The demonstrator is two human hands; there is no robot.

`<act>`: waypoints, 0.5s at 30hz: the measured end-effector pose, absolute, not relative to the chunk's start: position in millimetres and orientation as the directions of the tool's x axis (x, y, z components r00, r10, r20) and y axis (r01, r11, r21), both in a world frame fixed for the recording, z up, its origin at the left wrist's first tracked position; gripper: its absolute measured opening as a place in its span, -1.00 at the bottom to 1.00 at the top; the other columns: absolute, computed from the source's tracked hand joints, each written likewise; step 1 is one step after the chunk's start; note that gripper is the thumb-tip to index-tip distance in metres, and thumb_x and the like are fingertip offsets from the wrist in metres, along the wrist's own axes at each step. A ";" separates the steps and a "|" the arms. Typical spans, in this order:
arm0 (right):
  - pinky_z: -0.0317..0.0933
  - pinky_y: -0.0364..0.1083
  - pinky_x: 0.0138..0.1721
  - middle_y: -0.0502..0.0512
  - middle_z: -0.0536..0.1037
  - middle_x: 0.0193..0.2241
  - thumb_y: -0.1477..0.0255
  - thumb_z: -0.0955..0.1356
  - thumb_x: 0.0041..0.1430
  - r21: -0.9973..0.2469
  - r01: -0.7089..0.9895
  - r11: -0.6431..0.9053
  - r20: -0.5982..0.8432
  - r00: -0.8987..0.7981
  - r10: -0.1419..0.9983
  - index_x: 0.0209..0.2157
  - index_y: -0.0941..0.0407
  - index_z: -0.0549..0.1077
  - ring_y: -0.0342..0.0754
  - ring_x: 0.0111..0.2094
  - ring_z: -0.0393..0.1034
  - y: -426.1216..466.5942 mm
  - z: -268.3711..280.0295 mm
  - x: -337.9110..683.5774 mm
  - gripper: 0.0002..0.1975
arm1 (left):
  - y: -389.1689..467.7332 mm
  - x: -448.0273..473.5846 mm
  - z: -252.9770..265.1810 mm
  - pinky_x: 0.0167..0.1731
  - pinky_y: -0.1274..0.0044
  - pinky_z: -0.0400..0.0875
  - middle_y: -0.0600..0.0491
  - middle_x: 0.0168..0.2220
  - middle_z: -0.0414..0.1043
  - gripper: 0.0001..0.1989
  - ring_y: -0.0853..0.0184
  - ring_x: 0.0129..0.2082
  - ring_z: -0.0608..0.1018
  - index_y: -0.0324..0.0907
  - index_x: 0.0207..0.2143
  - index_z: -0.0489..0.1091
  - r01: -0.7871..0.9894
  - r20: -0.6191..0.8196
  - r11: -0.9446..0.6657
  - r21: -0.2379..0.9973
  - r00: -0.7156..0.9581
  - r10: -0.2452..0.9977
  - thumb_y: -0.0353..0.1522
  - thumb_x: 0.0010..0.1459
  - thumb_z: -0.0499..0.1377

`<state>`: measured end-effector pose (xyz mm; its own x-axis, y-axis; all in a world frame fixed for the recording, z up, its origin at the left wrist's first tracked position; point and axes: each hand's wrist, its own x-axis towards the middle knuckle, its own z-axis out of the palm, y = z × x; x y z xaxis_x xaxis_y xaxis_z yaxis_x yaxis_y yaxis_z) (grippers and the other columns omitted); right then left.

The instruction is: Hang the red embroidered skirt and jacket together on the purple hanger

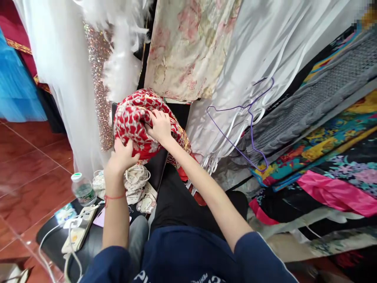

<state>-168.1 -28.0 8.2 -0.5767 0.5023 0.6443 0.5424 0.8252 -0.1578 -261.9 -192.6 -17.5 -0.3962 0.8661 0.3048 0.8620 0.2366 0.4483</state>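
Observation:
A bunched red garment (132,125) with a silvery-white pattern lies on a black seat in front of me, some of it trailing down on the right. At its lower left edge, my left hand (121,157) grips the cloth, with the fingertips partly hidden in the folds. My right hand (160,125) holds the garment from the right side, its fingers curled into a fold. Below the cloth is a heap of white dotted fabric (137,182) with thin straps.
A water bottle (83,190), a white power strip (79,230) with cables and a pink phone-like object (100,218) sit at lower left. Dresses hang along the back, including a floral cloth (188,51). A purple hanger (228,107) hangs at right near white straps.

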 end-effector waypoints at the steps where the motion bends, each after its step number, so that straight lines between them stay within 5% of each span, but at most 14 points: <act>1: 0.01 0.18 0.28 0.33 0.38 0.19 0.33 0.29 0.34 -0.142 0.568 0.811 0.627 -0.583 0.517 0.24 0.21 0.29 0.23 0.23 0.19 -37.1 -1.2 -167.4 -0.50 | -186.4 -266.7 -27.3 0.01 0.18 0.45 -0.25 0.03 0.30 -0.71 -0.12 0.04 0.52 -0.18 -0.17 0.34 0.847 0.189 0.285 0.448 -0.402 0.896 -0.33 0.01 0.21; 6: 0.00 0.15 0.26 0.31 0.37 0.21 0.30 0.26 0.37 -0.115 0.650 0.751 0.616 -0.546 0.568 0.30 0.16 0.28 0.23 0.23 0.17 -41.2 -2.1 -157.3 -0.48 | -170.8 -272.1 -33.1 -0.06 0.20 0.48 -0.29 0.07 0.24 -0.66 -0.04 -0.18 0.63 -0.19 -0.02 0.30 0.858 0.094 0.349 0.376 -0.410 0.907 -0.26 0.18 0.05; 15: 0.00 0.11 0.32 0.26 0.34 0.26 0.33 0.24 0.40 -0.083 0.706 0.703 0.631 -0.509 0.585 0.31 0.12 0.28 0.13 0.29 0.17 -42.4 -2.3 -160.5 -0.50 | -183.4 -251.1 -14.8 0.08 0.17 0.38 -0.42 0.20 0.12 -0.58 -0.16 0.05 0.56 -0.34 0.13 0.19 0.850 0.008 0.399 0.344 -0.428 0.904 -0.26 0.34 -0.07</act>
